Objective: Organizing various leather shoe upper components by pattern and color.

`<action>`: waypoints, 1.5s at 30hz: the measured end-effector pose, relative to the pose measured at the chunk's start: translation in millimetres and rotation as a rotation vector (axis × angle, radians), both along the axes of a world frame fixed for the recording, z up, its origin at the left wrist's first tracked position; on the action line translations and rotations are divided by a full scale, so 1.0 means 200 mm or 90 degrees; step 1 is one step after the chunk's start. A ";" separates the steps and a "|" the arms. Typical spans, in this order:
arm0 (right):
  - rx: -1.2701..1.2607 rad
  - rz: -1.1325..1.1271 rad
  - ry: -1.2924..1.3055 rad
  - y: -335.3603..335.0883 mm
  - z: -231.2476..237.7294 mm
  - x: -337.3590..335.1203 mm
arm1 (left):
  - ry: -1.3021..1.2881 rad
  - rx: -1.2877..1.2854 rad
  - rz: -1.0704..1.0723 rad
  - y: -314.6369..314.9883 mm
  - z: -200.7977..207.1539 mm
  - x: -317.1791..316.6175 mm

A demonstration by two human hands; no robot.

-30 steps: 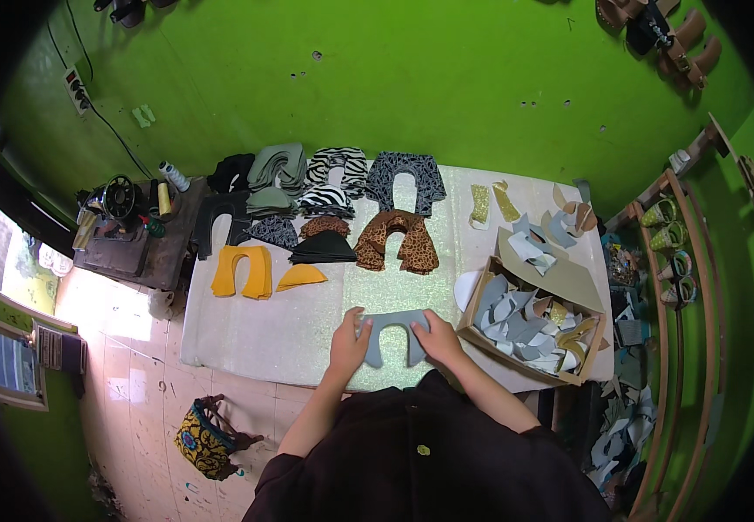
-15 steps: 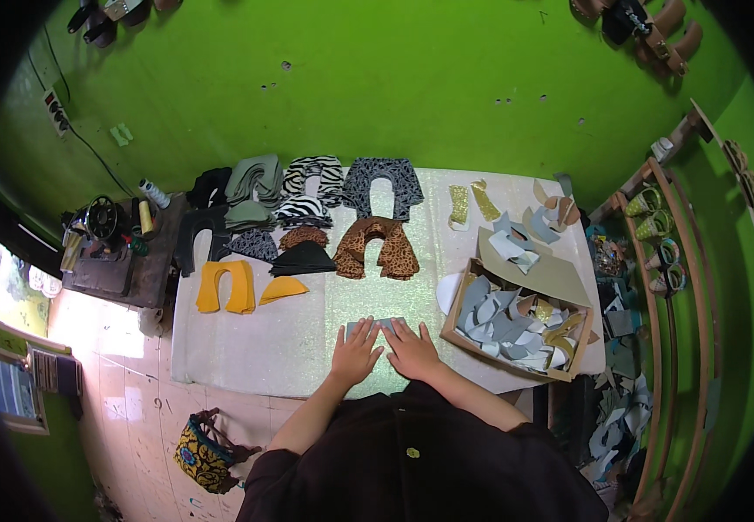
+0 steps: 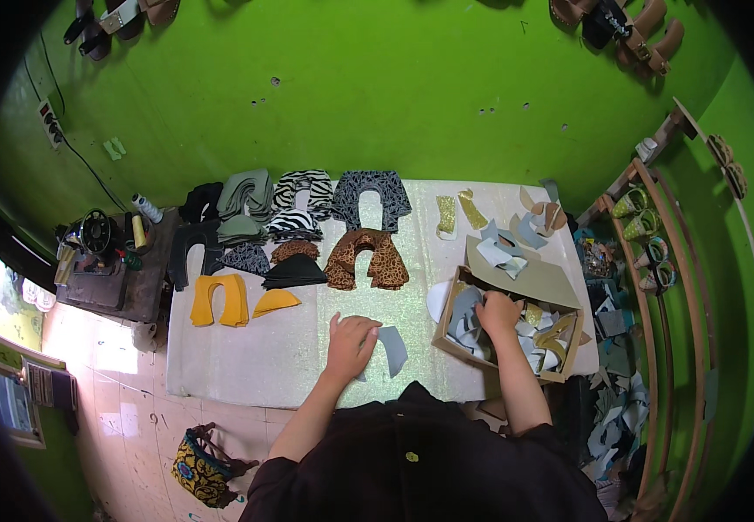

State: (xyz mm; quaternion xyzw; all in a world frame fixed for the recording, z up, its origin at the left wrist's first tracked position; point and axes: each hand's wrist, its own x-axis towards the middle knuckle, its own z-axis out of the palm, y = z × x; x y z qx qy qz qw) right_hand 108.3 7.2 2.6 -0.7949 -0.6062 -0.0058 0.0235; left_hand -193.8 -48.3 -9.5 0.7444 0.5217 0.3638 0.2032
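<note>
The grey piece (image 3: 393, 350) lies on the table (image 3: 246, 370) to the left of the box, near it but apart, partly covered by the left hand (image 3: 352, 344). That hand is palm down over its left part, fingers out and laid on it rather than closed around it. The right hand (image 3: 499, 315) is down inside the box (image 3: 573, 346), among the loose scraps (image 3: 464, 315); its fingertips are hidden, so I cannot tell whether it grips anything.

The step in hand looks like feeling through the box with 1 hand while the other steadies the piece. The next move, I judge, calls for a pinch on 1 scrap alone, lifted clear of the rim without dragging its neighbours, and for the left hand to keep the piece flat.

Just outside the box's left wall is a white disc (image 3: 436, 300). Behind the box lie 2 gold strips, the left (image 3: 445, 216) and the right (image 3: 472, 209). Farther left of the box are the leopard stack (image 3: 344, 263), then the yellow half-moons (image 3: 276, 302) and yellow arches (image 3: 206, 302). Farthest left, off the table, is a sewing machine (image 3: 97, 235).
</note>
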 end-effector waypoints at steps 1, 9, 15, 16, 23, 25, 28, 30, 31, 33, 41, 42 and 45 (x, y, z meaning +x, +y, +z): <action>0.037 0.048 0.023 -0.01 0.00 0.00 | -0.001 0.002 0.005 0.01 0.02 0.00; 0.162 0.158 0.562 -0.12 0.51 -0.19 | -0.169 0.029 -0.084 0.05 0.34 0.04; 0.032 0.259 0.716 -0.20 0.66 -0.48 | -0.249 -0.005 -0.100 -0.01 0.56 0.17; -0.017 0.296 0.720 -0.21 0.66 -0.52 | -0.247 -0.007 -0.097 0.00 0.55 0.15; -0.350 0.371 0.882 -0.12 0.34 -0.50 | -0.379 -0.230 -0.001 0.00 0.38 -0.10; -0.378 0.398 0.790 -0.11 0.23 -0.52 | -0.265 -0.110 0.076 -0.02 0.30 -0.14; -0.361 0.232 1.024 -0.14 0.10 -0.57 | -0.205 -0.139 0.135 -0.03 0.19 -0.19; -0.321 0.172 1.057 -0.14 -0.02 -0.58 | -0.223 -0.144 0.186 -0.04 0.09 -0.18; -0.279 0.113 1.085 -0.13 -0.07 -0.59 | -0.243 -0.148 0.236 -0.05 0.03 -0.17; -0.283 0.090 0.999 -0.16 -0.16 -0.60 | -0.242 -0.197 0.256 -0.07 -0.10 -0.16; -0.036 0.174 0.498 -0.24 -0.40 -0.68 | 0.057 -0.285 0.316 -0.10 -0.33 -0.09; -0.020 0.180 0.470 -0.24 -0.40 -0.68 | 0.082 -0.289 0.329 -0.10 -0.32 -0.08; -0.016 0.208 0.405 -0.25 -0.42 -0.67 | 0.119 -0.298 0.320 -0.09 -0.33 -0.08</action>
